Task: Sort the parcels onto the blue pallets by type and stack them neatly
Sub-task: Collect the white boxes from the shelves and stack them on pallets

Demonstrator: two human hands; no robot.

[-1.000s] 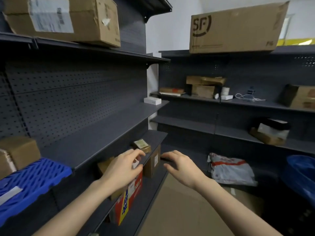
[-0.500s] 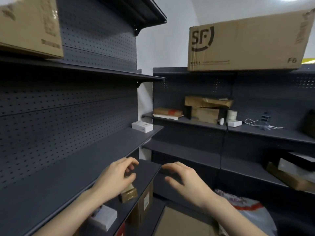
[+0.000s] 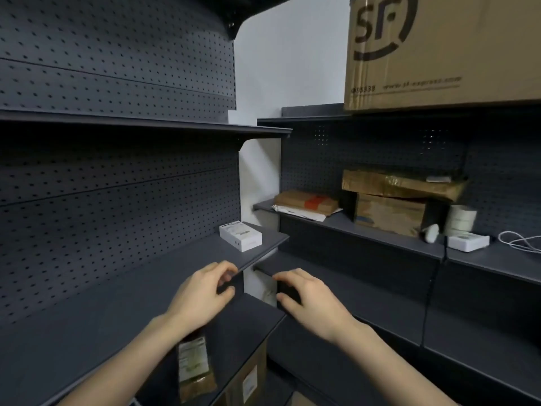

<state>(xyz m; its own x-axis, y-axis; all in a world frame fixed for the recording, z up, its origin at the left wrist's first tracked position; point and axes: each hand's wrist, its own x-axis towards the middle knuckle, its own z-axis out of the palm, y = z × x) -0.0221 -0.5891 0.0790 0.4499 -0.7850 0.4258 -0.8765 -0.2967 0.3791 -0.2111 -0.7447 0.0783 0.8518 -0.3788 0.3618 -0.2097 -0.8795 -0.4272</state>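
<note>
Left hand [image 3: 202, 294]: fingers curled, nothing gripped, over the shelf [image 3: 117, 288] edge.
Right hand [image 3: 310, 303]: fingers spread, nothing held.
White box [image 3: 240, 235]: on that shelf, beyond both hands.

Dim, soft overhead light; dark shelving swallows detail, edges bow, slight motion blur throughout.

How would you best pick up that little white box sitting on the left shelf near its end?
Probably by its two long side faces, coming from above and in front. The white box lies flat, label up, alone near the shelf's end, with clear space around it, so fingers can straddle it. Both the left hand and right hand are open and empty just below it.
</note>
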